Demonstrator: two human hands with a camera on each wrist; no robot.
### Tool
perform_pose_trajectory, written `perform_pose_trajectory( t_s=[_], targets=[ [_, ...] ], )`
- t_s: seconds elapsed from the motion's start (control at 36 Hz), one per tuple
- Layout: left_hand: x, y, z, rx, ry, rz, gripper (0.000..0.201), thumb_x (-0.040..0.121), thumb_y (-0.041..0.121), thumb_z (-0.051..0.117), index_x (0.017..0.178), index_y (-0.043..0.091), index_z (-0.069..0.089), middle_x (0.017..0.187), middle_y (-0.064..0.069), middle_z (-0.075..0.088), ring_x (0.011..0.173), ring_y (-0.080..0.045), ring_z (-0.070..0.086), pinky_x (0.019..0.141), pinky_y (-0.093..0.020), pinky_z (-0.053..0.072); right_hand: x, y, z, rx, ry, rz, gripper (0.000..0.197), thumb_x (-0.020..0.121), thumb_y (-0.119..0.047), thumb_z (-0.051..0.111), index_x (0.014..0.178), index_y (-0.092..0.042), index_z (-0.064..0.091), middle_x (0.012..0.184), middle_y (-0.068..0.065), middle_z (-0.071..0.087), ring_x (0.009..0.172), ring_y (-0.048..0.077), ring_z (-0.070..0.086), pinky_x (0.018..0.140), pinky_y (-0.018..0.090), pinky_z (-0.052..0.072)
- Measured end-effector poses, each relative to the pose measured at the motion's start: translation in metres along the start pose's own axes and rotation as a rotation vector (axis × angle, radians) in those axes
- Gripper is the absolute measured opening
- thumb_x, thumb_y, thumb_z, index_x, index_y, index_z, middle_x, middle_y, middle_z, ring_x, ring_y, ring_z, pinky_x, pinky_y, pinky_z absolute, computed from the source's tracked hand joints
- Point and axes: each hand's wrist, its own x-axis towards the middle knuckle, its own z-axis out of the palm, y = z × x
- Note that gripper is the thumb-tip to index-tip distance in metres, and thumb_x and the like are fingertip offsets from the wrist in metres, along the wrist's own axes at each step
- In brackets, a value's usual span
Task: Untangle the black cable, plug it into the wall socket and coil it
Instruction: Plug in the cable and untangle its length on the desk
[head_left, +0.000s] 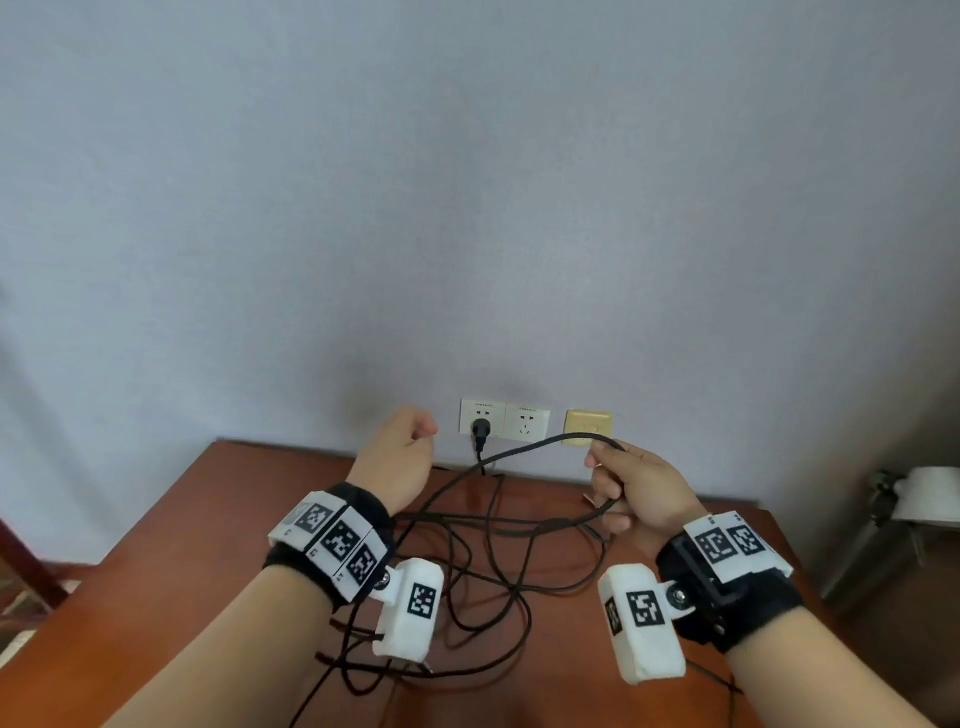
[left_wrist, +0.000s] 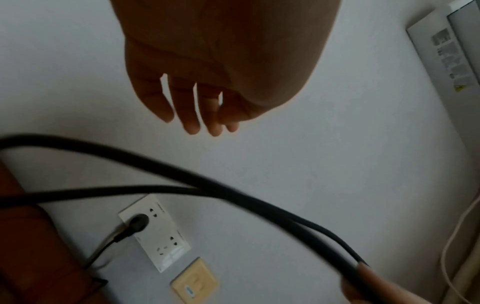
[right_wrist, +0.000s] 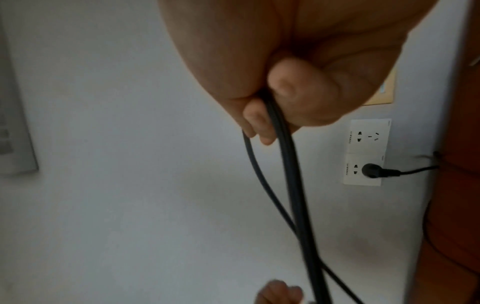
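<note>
Against the grey wall, brown desk (head_left: 171, 525) cut off by the frame, black cable (head_left: 498, 566) tangled across it, partly hidden behind wrists, right hand (head_left: 641, 488) fingers gripping a doubled loop, left hand (head_left: 397, 460) loosely curled, holding nothing, plug (head_left: 481, 429) seated in wall socket (head_left: 483, 417).

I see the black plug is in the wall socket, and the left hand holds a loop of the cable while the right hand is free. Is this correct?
Not quite: the hands are swapped. The right hand holds the loop of the cable, and the left hand is free, as the head view shows. The plug is indeed in the wall socket.
</note>
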Motion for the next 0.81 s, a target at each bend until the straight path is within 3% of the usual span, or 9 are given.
perform_pose_trajectory(
  t_s=[0.14,0.22,0.31,0.36,0.53,0.58,0.64,0.72,0.81],
  targets=[
    [0.002,-0.024,-0.002,0.256,-0.194,-0.203,0.027,0.086,0.006,0.041,0.111,0.014,0.045,0.115,-0.012,0.057,0.103,-0.028,0.055,0.087,-0.029,0.04,0.003,-0.001,-0.001,0.055,0.04,0.004,0.021,0.099,-0.021,0.043,0.087,-0.009,0.056,0.046,-0.002,0.034,0.034,0.008,0.022,0.033,0.012,0.021],
    [-0.003,-0.029,0.004,0.371,-0.327,-0.255,0.04,0.088,0.012,0.042,0.128,0.013,0.039,0.127,-0.012,0.053,0.11,-0.026,0.055,0.088,-0.026,0.041,0.004,0.0,0.002,0.057,0.045,-0.003,0.023,0.1,-0.021,0.041,0.091,-0.009,0.058,0.046,-0.001,0.033,0.035,0.008,0.022,0.033,0.013,0.021],
    [-0.006,-0.034,0.013,0.397,-0.343,-0.26,0.047,0.091,0.021,0.048,0.137,0.014,0.037,0.134,-0.009,0.051,0.117,-0.023,0.053,0.093,-0.025,0.04,0.003,0.0,0.005,0.065,0.052,0.0,0.024,0.101,-0.022,0.039,0.095,-0.01,0.059,0.047,-0.002,0.033,0.036,0.008,0.021,0.033,0.013,0.021],
    [-0.007,-0.035,0.018,0.354,-0.299,-0.23,0.044,0.092,0.025,0.049,0.134,0.015,0.042,0.133,-0.006,0.053,0.116,-0.022,0.054,0.094,-0.025,0.04,0.003,0.0,0.006,0.088,0.057,0.004,0.023,0.101,-0.023,0.039,0.099,-0.011,0.059,0.046,-0.003,0.033,0.035,0.008,0.022,0.032,0.013,0.021],
    [-0.006,-0.026,0.025,0.175,-0.157,-0.165,0.028,0.098,0.04,0.043,0.11,0.016,0.052,0.109,-0.003,0.063,0.099,-0.021,0.058,0.085,-0.029,0.043,0.0,0.003,0.01,0.1,0.092,-0.007,0.024,0.101,-0.03,0.039,0.104,-0.018,0.06,0.049,-0.002,0.034,0.039,0.009,0.028,0.032,0.015,0.024],
    [-0.006,-0.023,0.029,0.069,-0.132,-0.155,0.018,0.097,0.036,0.045,0.099,0.019,0.049,0.103,-0.001,0.067,0.096,-0.021,0.063,0.089,-0.036,0.049,0.001,0.005,0.01,0.139,0.09,-0.005,0.028,0.102,-0.028,0.035,0.101,-0.016,0.06,0.048,-0.002,0.035,0.038,0.009,0.027,0.033,0.014,0.025],
    [-0.009,-0.016,0.033,-0.056,-0.133,-0.138,0.011,0.098,0.026,0.044,0.091,0.018,0.046,0.098,0.0,0.068,0.092,-0.02,0.067,0.086,-0.038,0.052,0.001,0.006,0.01,0.171,0.086,-0.007,0.028,0.102,-0.024,0.034,0.096,-0.012,0.058,0.048,-0.002,0.038,0.036,0.008,0.026,0.034,0.015,0.026],
    [-0.016,-0.007,0.037,-0.119,-0.202,-0.119,0.006,0.094,0.018,0.044,0.091,0.016,0.049,0.096,-0.004,0.063,0.089,-0.021,0.068,0.081,-0.04,0.054,0.002,0.004,0.011,0.198,0.089,-0.012,0.027,0.101,-0.02,0.036,0.09,-0.009,0.057,0.05,0.0,0.042,0.034,0.007,0.027,0.033,0.016,0.031],
    [-0.021,-0.007,0.039,0.034,-0.295,-0.031,0.015,0.084,0.012,0.054,0.097,0.02,0.052,0.098,0.0,0.057,0.086,-0.015,0.058,0.071,-0.026,0.049,0.001,0.002,0.011,0.231,0.094,-0.019,0.023,0.101,-0.017,0.038,0.088,-0.008,0.055,0.052,0.001,0.046,0.033,0.008,0.03,0.035,0.017,0.038]
  ],
)
